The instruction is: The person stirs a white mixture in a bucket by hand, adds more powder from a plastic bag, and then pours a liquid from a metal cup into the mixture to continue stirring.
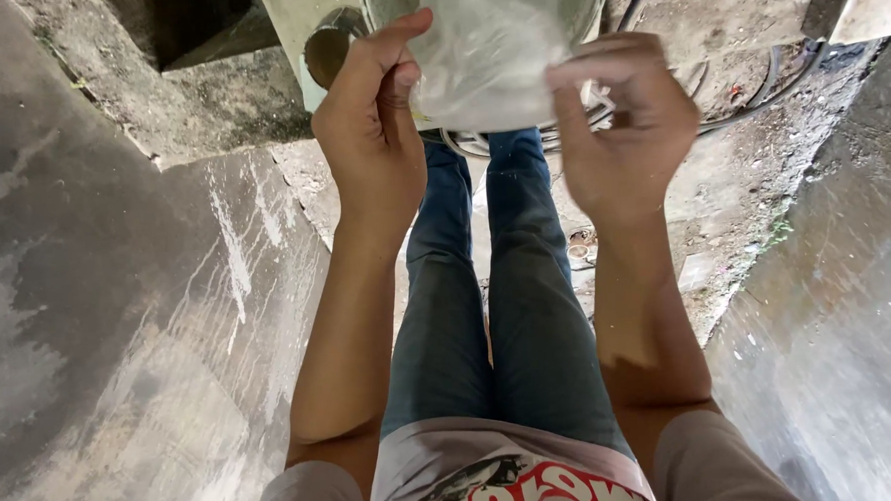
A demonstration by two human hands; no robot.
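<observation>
A crumpled clear plastic bag (487, 53) is held up in front of me between both hands. My left hand (370, 124) pinches its left edge with thumb and fingers. My right hand (620, 123) grips its right edge, slightly blurred. Below the hands I see my own legs in blue jeans (488, 299) and the hem of a grey shirt with a red print.
Behind the bag stands a pale green machine or drum (306, 26) with a round opening. Dark cables (759, 86) lie on the dirty concrete floor at the upper right. Stained concrete walls (117, 295) rise on both sides, leaving a narrow gap around my legs.
</observation>
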